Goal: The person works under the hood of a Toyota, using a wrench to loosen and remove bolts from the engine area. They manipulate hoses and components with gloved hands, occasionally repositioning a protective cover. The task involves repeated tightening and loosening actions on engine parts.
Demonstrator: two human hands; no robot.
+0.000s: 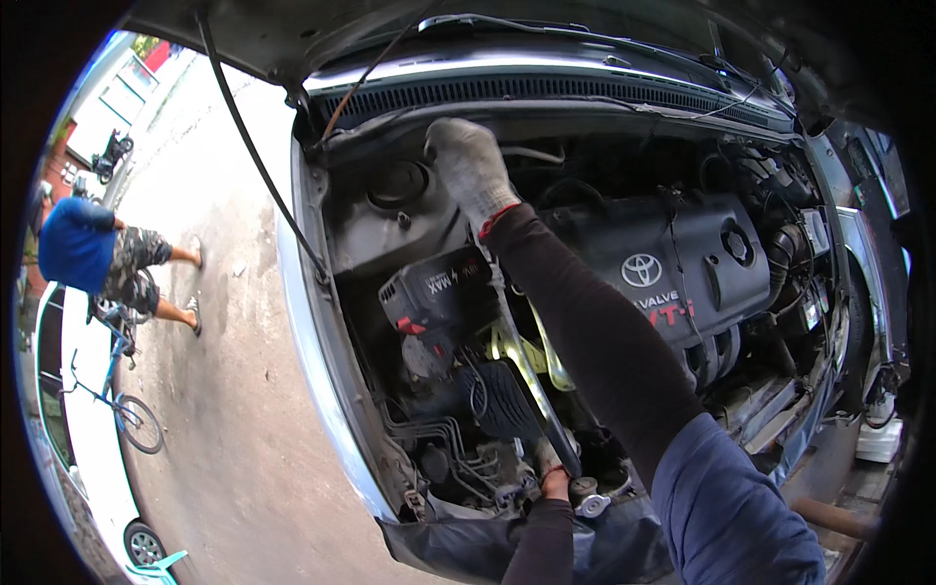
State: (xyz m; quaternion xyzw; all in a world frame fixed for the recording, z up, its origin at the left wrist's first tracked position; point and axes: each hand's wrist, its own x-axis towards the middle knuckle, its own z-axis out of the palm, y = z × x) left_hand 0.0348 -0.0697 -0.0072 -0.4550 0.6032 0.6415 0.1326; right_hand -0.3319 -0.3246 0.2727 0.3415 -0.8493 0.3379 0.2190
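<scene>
My right hand, in a pale knit glove with a red cuff, is closed near the back of the car's engine bay, beside the round strut mount. What its fingers hold, if anything, is hidden. My left hand is low at the front of the bay, by the radiator cap; its fingers are hidden. Between the hands runs a long strip, silvery above and dark at its lower end, with yellow-green material alongside. A black and red cordless power tool lies left of it.
A black plastic engine cover fills the middle right. Metal pipes run along the front left. A thin prop rod slants up to the raised hood. On the left a person stands near a bicycle and white car.
</scene>
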